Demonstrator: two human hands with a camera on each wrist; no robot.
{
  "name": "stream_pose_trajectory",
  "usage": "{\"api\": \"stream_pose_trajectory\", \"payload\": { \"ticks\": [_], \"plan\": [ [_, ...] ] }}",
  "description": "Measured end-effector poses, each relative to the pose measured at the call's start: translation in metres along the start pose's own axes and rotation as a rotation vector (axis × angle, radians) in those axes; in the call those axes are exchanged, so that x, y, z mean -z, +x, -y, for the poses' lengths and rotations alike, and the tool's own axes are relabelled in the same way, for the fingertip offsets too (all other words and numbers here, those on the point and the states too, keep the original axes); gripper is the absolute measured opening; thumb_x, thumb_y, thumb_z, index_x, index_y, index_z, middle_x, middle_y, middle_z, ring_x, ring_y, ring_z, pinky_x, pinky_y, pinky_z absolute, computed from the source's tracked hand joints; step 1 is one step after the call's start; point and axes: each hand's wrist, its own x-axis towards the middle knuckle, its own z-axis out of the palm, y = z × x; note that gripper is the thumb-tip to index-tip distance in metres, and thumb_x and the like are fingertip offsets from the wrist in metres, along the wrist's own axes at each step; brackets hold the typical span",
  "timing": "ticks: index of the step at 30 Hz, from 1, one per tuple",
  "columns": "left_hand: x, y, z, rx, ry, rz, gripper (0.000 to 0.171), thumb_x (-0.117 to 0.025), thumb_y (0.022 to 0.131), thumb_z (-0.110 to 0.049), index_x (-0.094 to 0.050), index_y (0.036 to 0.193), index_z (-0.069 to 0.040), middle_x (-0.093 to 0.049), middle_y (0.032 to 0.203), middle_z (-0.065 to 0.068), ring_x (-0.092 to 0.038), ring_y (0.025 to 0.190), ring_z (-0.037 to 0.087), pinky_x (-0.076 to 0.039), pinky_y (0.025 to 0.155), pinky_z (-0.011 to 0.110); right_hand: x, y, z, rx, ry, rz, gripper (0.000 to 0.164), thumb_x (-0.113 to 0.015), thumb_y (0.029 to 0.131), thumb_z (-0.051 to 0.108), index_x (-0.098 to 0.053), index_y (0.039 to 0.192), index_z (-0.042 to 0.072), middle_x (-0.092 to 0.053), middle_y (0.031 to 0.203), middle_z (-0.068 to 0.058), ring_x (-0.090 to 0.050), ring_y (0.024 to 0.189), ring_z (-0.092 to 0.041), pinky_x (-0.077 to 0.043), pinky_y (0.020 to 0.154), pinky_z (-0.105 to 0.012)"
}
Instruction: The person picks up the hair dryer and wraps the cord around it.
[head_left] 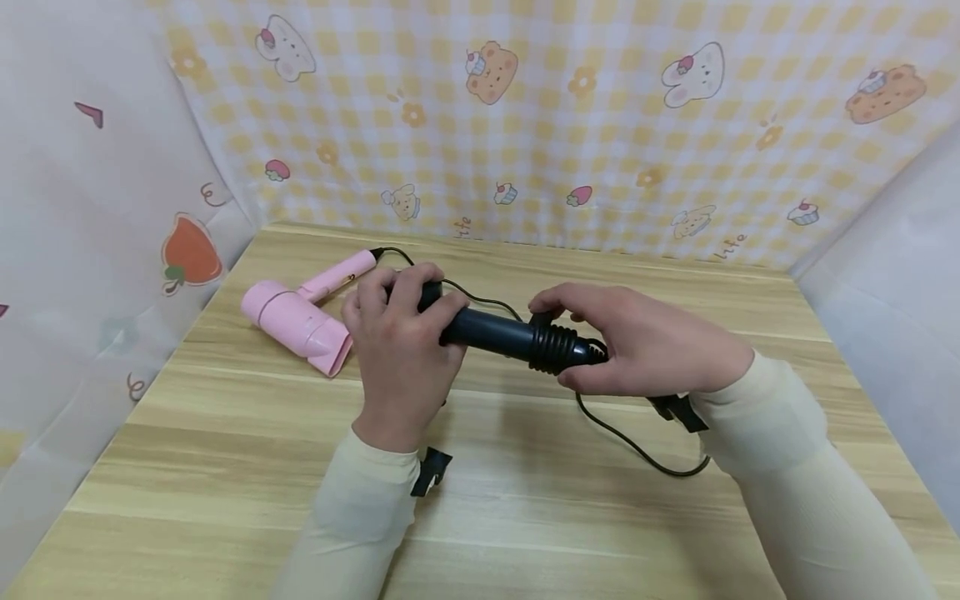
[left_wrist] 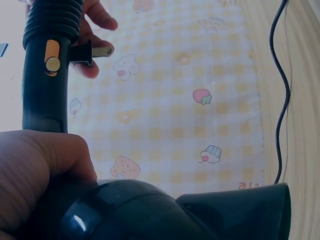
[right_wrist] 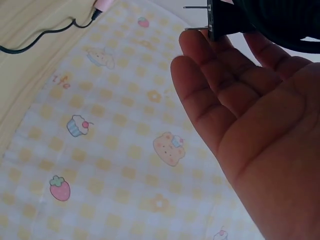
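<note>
A black hair dryer (head_left: 491, 332) is held above the table, its handle pointing right. My left hand (head_left: 405, 350) grips it where the barrel meets the handle. In the left wrist view its nozzle (left_wrist: 240, 212) points right, and an orange switch (left_wrist: 52, 57) shows on the handle. Black cord coils (head_left: 553, 348) wrap the handle's far part. A two-pin plug (right_wrist: 215, 20) sticks out beside them. My right hand (head_left: 645, 342) is around the coiled end, its loosely extended fingers (right_wrist: 200, 95) near the plug. Whether they touch it I cannot tell.
A pink hair dryer (head_left: 288, 321) lies on the wooden table (head_left: 525, 517) at the back left, a thin black cord (head_left: 487, 300) leading from its handle. A black cord loop (head_left: 675, 473) hangs or lies below my right hand. A patterned curtain (head_left: 540, 142) stands behind.
</note>
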Motion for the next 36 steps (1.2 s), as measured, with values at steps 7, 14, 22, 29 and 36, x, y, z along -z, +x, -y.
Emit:
{"api": "stream_pose_trajectory", "payload": {
  "ticks": [7, 14, 22, 29, 36],
  "plan": [
    [0.0, -0.002, 0.003, 0.031, 0.004, 0.019, 0.025, -0.077, 0.069, 0.0, -0.079, 0.088, -0.016, -0.061, 0.112, 0.008, -0.045, 0.109, 0.037, -0.031, 0.091, 0.062, -0.004, 0.002, 0.0, 0.023, 0.045, -0.024, 0.051, -0.073, 0.084, 0.019, -0.052, 0.131, 0.023, -0.06, 0.115, 0.01, -0.057, 0.097, -0.008, -0.048, 0.081, -0.033],
    [-0.002, -0.002, 0.002, 0.054, -0.004, 0.026, 0.023, -0.077, 0.071, -0.002, -0.079, 0.089, -0.016, -0.061, 0.113, 0.008, -0.044, 0.109, 0.037, -0.03, 0.09, 0.06, -0.011, -0.002, 0.003, 0.038, -0.02, -0.093, 0.048, -0.069, 0.087, 0.018, -0.052, 0.132, 0.021, -0.058, 0.113, 0.009, -0.055, 0.09, -0.008, -0.046, 0.08, -0.031],
    [-0.002, -0.001, 0.001, 0.07, -0.007, 0.074, 0.025, -0.079, 0.07, -0.002, -0.08, 0.09, -0.017, -0.06, 0.112, 0.007, -0.044, 0.108, 0.036, -0.032, 0.086, 0.059, -0.019, -0.006, 0.003, 0.036, -0.087, -0.165, 0.056, -0.071, 0.088, 0.027, -0.049, 0.139, 0.018, -0.055, 0.123, 0.006, -0.055, 0.103, -0.007, -0.047, 0.089, -0.035],
    [-0.003, -0.002, 0.0, 0.083, 0.009, 0.089, 0.023, -0.079, 0.072, -0.004, -0.08, 0.09, -0.017, -0.06, 0.112, 0.007, -0.044, 0.107, 0.035, -0.032, 0.085, 0.059, -0.03, -0.001, 0.012, 0.037, -0.232, -0.227, 0.063, -0.08, 0.082, 0.041, -0.053, 0.131, 0.013, -0.059, 0.114, 0.002, -0.056, 0.077, -0.01, -0.049, 0.07, -0.031],
    [-0.004, -0.002, -0.003, 0.087, 0.027, 0.072, 0.02, -0.078, 0.073, -0.003, -0.079, 0.089, -0.016, -0.061, 0.111, 0.008, -0.045, 0.105, 0.036, -0.032, 0.083, 0.058, -0.046, 0.004, 0.022, 0.048, -0.532, -0.367, 0.054, -0.085, 0.077, 0.032, -0.052, 0.11, 0.005, -0.057, 0.085, 0.0, -0.051, 0.062, -0.015, -0.048, 0.057, -0.034]
  ]
}}
